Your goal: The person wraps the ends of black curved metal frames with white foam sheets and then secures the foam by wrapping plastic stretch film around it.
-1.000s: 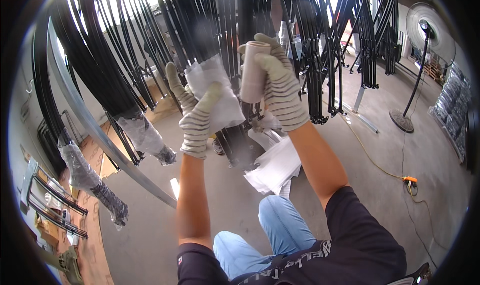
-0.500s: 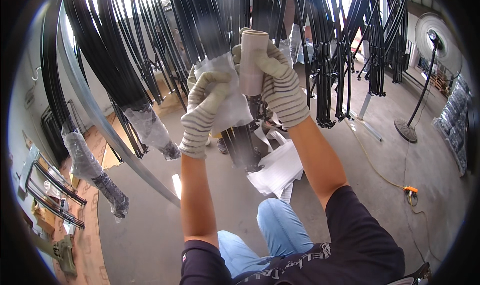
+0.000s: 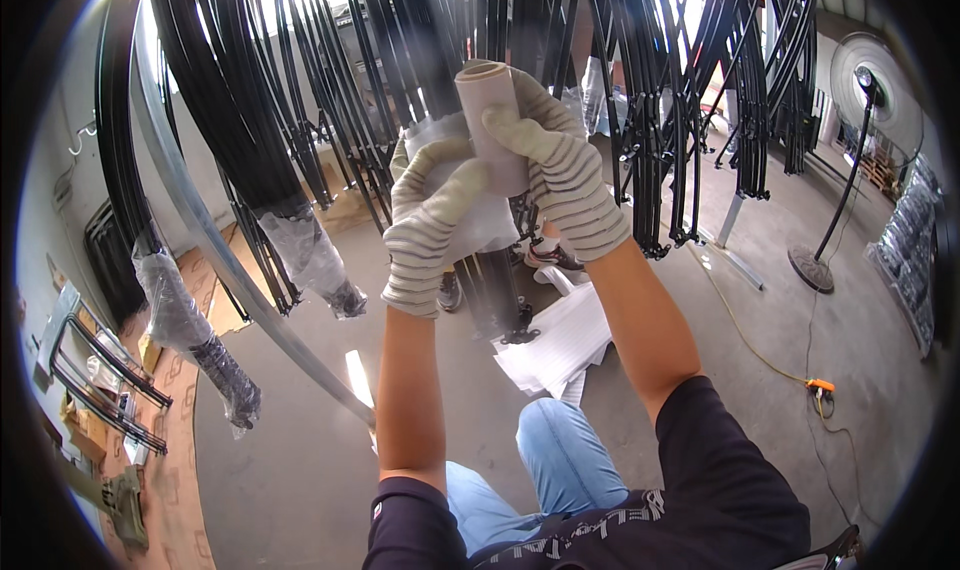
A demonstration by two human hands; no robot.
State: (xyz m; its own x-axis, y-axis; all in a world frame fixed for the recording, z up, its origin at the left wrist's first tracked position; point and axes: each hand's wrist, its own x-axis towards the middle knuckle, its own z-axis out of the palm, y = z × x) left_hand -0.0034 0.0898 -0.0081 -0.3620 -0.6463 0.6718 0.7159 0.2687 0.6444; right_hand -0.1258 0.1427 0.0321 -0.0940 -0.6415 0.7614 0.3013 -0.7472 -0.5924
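My gloved right hand (image 3: 555, 155) is closed round a roll of clear film (image 3: 490, 130), which stands nearly upright and leans a little left at its top. Against the roll's left side, a white foam sheet (image 3: 488, 228) wraps a hanging bundle of black metal tubes (image 3: 490, 285). My gloved left hand (image 3: 430, 215) grips this wrap from the left, fingers curled and thumb reaching to the roll's lower edge. Its far fingers are hidden behind the wrap. Both gloves are pale with dark stripes.
More black tube bundles hang left and right, some with film-wrapped ends (image 3: 310, 260). A curved metal bar (image 3: 215, 230) passes on the left. White foam sheets (image 3: 555, 345) lie on the floor near a shoe (image 3: 552, 257). A standing fan (image 3: 865, 95) and an orange cable connector (image 3: 820, 385) are at right.
The roll has moved left across the front of the wrap and now leans. My left hand has shifted right, its thumb now close to the roll.
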